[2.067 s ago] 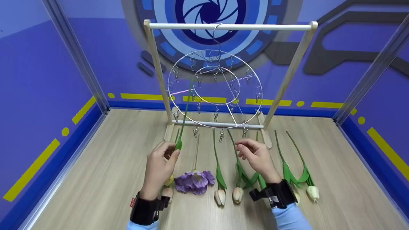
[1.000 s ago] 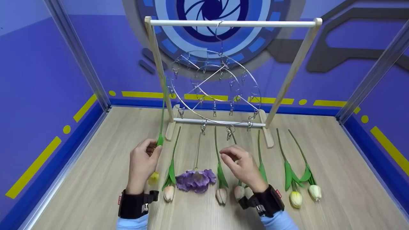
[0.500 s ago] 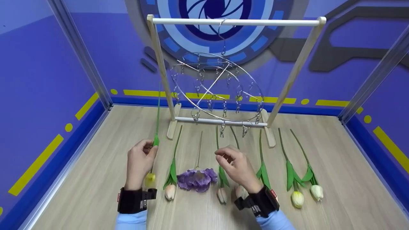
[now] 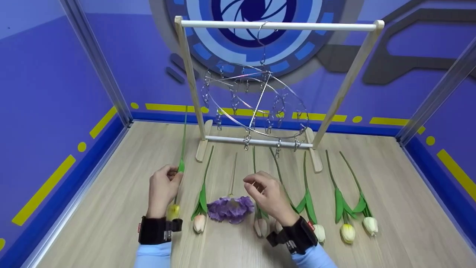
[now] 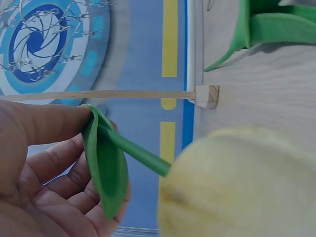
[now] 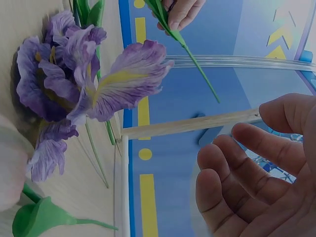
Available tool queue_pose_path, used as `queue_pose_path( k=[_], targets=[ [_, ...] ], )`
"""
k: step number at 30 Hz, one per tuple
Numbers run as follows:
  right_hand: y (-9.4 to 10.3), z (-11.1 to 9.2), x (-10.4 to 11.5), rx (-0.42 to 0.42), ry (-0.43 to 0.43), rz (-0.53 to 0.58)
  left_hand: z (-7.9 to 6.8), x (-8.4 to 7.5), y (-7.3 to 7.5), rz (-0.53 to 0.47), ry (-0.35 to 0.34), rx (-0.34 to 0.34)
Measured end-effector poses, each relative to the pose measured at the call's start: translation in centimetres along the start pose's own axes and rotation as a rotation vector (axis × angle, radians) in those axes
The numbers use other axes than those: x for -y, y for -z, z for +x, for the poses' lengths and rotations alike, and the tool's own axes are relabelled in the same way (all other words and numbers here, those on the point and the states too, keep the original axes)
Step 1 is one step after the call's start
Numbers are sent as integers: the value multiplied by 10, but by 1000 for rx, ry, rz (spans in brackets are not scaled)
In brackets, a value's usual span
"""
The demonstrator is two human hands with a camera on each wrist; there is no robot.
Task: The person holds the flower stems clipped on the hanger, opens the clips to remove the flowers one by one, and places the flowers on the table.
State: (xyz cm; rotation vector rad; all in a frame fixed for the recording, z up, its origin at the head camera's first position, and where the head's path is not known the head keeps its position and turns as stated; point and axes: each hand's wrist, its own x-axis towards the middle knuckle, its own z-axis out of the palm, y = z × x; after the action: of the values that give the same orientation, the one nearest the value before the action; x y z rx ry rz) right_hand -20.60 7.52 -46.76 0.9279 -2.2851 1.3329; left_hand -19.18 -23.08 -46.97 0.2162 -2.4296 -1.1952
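My left hand (image 4: 161, 190) pinches an artificial yellow tulip (image 4: 173, 211) at its green leaf, left of the row of flowers. The bloom hangs down and the long stem points up and away. In the left wrist view, thumb and fingers grip the leaf (image 5: 106, 163), with the pale yellow bloom (image 5: 237, 187) close to the camera. My right hand (image 4: 269, 195) hovers over the flowers with loosely curled fingers and holds nothing. Nearest to it are a purple iris (image 4: 230, 209) and a pale tulip (image 4: 260, 226), partly hidden by that hand.
Beyond the flowers stands a wooden rack (image 4: 277, 25). From its bar hangs a round wire hanger (image 4: 260, 100) with several metal clips. A peach tulip (image 4: 199, 223) lies left of the iris; white and yellow tulips (image 4: 347, 233) lie at the right. Blue walls enclose the table.
My left hand has carried the yellow tulip leftward, away from the peach tulip, and lowered slightly. My right hand has drifted left toward the iris. The wire hanger has turned and swings.
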Motion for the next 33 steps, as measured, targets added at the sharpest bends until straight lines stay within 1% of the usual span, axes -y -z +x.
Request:
queue_pose_path(
  k=[11,19,23,27,33],
  targets=[
    [-1,-2,0,1,3,11,3,14,-8,30,72,52],
    [-3,-2,-3,13,-4,-1,3,19,-10,30,109,88],
    [-3,-2,-4,49,-60,3,3,23,-12,52,121,107],
    [-4,-4,-6,87,-108,-19,3,25,-13,83,134,121],
    [-7,-6,-8,126,-136,-69,3,27,-14,98,169,149]
  ],
)
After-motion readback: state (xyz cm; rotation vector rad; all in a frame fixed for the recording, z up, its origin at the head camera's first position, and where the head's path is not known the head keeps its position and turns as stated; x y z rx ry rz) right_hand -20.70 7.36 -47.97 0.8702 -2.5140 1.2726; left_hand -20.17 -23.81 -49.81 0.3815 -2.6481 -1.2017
